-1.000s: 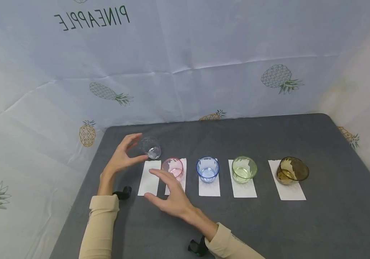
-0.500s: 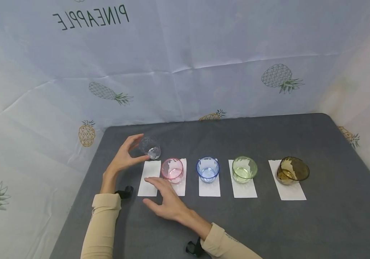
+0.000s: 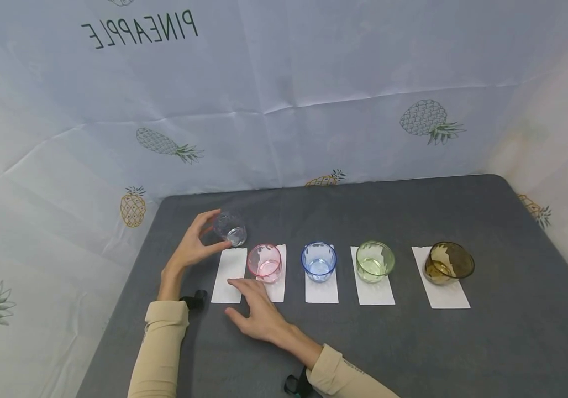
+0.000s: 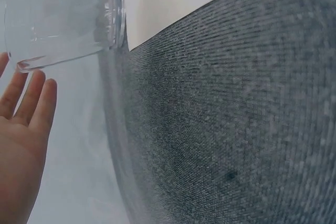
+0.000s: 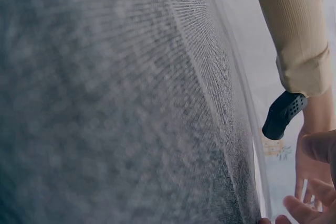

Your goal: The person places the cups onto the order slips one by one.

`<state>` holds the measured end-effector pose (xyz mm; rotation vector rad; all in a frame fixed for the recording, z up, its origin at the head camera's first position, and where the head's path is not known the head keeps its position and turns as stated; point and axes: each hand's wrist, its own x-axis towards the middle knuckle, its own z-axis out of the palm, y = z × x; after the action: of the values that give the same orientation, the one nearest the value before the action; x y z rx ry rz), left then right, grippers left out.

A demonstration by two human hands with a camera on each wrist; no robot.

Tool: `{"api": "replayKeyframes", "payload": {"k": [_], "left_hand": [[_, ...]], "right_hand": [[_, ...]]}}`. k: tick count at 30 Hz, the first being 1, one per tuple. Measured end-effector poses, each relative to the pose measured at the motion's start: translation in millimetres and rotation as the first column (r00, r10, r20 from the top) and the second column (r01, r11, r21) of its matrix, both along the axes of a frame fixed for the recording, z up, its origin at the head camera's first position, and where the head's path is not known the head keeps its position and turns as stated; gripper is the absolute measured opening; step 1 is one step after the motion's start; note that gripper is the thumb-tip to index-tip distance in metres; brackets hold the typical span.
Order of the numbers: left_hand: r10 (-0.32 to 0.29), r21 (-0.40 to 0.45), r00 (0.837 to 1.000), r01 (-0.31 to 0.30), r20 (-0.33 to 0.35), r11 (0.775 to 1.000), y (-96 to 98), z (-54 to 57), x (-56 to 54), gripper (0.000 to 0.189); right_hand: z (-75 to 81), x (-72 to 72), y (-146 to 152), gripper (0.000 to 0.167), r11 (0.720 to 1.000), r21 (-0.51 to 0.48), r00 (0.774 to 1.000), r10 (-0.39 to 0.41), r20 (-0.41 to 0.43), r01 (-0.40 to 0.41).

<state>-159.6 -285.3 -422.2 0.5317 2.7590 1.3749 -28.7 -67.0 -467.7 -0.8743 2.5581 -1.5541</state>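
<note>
A clear glass (image 3: pixel 231 228) stands behind a white paper (image 3: pixel 229 276) on the left of the dark table. My left hand (image 3: pixel 195 243) is at its left side, thumb and fingers spread apart. In the left wrist view the straight fingertips (image 4: pixel 38 77) reach the clear glass (image 4: pixel 63 19) near its rim; whether they touch it, I cannot tell. Spread loosely, my right hand (image 3: pixel 259 312) hovers in front of the pink glass (image 3: pixel 266 262), over the front ends of the two leftmost papers, holding nothing.
To the right, a blue glass (image 3: pixel 319 262), a green glass (image 3: pixel 375 262) and an amber glass (image 3: pixel 448 264) each stand on their own white paper. The grey table (image 3: pixel 508 249) ends at a pineapple-print curtain (image 3: pixel 289 83).
My right hand has drawn slightly back toward the front edge, uncovering the pink glass. My left hand has shifted slightly right, closer around the clear glass, which stays put.
</note>
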Motion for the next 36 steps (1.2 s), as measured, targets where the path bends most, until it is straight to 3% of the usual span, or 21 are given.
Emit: {"api": "replayKeyframes", "payload": {"k": [8, 20, 28, 36], "left_hand": [[0.022, 0.013, 0.999, -0.022, 0.026, 1.0, 10.2, 10.2, 4.1, 0.085], [0.033, 0.028, 0.999, -0.033, -0.024, 0.999, 3.6, -4.2, -4.9, 0.084], [0.06, 0.0, 0.998, -0.06, -0.032, 0.998, 6.1, -7.8, -6.7, 0.081], [0.063, -0.009, 0.998, -0.064, -0.017, 0.998, 9.0, -8.2, -8.5, 0.083]], "right_hand": [[-5.4, 1.0, -1, 0.054, 0.999, 0.026, 0.999, -0.023, 0.035, 0.022], [-10.5, 1.5, -11, 0.047, 0.99, 0.033, 0.989, -0.138, -0.061, 0.14], [-9.7, 2.4, -16, 0.042, 0.978, 0.061, 0.98, -0.195, -0.041, 0.198], [-11.7, 1.9, -17, 0.044, 0.978, 0.05, 0.979, -0.202, -0.016, 0.203]]}}
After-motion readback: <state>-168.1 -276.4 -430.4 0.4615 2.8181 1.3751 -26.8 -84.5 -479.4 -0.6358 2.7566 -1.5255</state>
